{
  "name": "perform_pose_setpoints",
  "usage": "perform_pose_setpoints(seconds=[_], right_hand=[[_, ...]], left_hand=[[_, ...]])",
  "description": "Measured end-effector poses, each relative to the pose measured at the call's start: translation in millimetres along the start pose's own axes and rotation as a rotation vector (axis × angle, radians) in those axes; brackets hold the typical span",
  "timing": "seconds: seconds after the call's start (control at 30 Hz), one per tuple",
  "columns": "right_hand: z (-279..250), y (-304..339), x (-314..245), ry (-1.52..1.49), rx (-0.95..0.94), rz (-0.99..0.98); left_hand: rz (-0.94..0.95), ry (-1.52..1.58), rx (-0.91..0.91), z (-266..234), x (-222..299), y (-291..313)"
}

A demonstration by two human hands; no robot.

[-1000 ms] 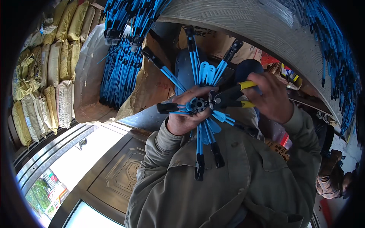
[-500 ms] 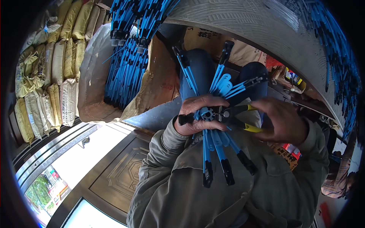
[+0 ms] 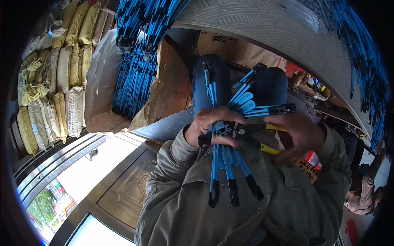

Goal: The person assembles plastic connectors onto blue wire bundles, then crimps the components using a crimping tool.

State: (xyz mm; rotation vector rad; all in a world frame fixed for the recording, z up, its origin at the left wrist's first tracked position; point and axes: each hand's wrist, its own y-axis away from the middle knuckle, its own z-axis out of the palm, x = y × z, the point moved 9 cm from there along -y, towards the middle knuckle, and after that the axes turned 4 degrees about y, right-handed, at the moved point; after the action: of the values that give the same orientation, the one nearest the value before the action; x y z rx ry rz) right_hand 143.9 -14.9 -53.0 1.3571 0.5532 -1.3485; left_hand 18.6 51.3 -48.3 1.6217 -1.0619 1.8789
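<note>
My left hand is wrapped round the hub of a frame with blue arms, thumb and fingers on either side. Black tips end its arms, which fan out up and down from the blue toothed hub. In my right hand is a pair of pliers with black and yellow handles, held spread apart. The pliers' head meets small shiny metal parts beside the hub; whether the jaws grip them I cannot tell.
A torn paper sack full of similar blue frames stands at left. More blue bundles lie along the grey tabletop at right. Stacked yellowish sacks stand at far left, above a paneled door.
The frame has turned slightly in my left hand, its upper arms swinging down to the right and its lower arms shifting left. The pliers have tilted a little and remain at the hub.
</note>
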Motion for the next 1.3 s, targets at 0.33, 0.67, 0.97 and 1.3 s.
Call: perform_pose_setpoints(seconds=[0.33, 0.67, 0.97, 1.3], right_hand=[[-23.1, 9.6, 40.9, 0.239, 0.197, 0.102], [-13.9, 14.4, -23.5, 1.265, 0.709, -0.187], [-32.1, -3.9, -12.7, 1.262, 1.009, -0.312], [-40.3, 1.6, -24.2, 1.081, 0.657, -0.209]], left_hand=[[0.011, -0.012, -0.126, 7.3, 5.5, -11.6], [-0.047, -0.055, 0.218, -4.5, -0.3, 6.3], [-0.098, -0.244, 0.419, -15.3, -1.6, 15.2], [-0.034, -0.093, 0.252, -14.5, 2.6, 8.1]])
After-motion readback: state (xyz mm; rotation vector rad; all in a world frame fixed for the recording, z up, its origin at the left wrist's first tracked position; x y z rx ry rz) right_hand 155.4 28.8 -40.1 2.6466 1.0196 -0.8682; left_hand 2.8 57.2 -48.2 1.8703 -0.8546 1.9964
